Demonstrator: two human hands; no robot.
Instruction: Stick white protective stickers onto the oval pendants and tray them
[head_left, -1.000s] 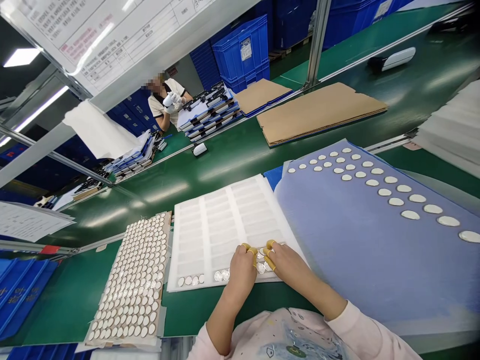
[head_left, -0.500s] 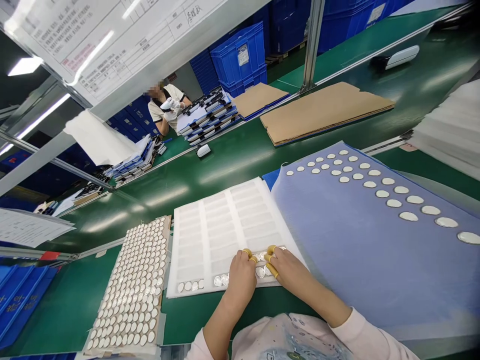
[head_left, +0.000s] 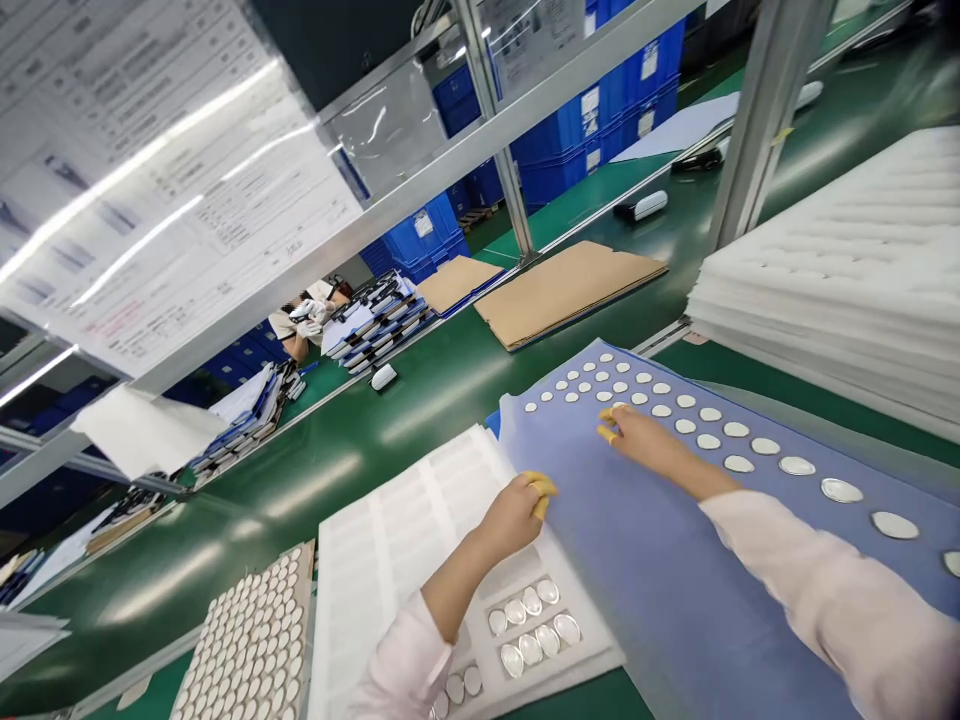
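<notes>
My left hand (head_left: pixel 516 515), with yellow finger cots, is held above the right edge of a white foam tray (head_left: pixel 360 560). Its fingers are curled together, and whatever they may hold is hidden. On the blue sheet (head_left: pixel 592 510), my right hand (head_left: pixel 641 440) reaches in at the rows of oval white-faced discs with shiny rims. Its cotted thumb and finger are apart, right beside a partly hidden disc (head_left: pixel 619 405). Groups of shiny oval discs (head_left: pixel 531 648) sit in slots at the tray's near right corner.
A board packed with white discs (head_left: pixel 244 640) lies left of the tray. Cardboard sheets (head_left: pixel 570 290) lie beyond, with a foam stack (head_left: pixel 832 270) at right. A metal rail (head_left: pixel 420 185) crosses overhead. Another person's gloved hands (head_left: pixel 309 320) work across the bench.
Both hands have left the tray's near slots, uncovering the discs there. My right hand has moved up and right to the blue sheet; my left has risen to the tray's edge. The view has shifted.
</notes>
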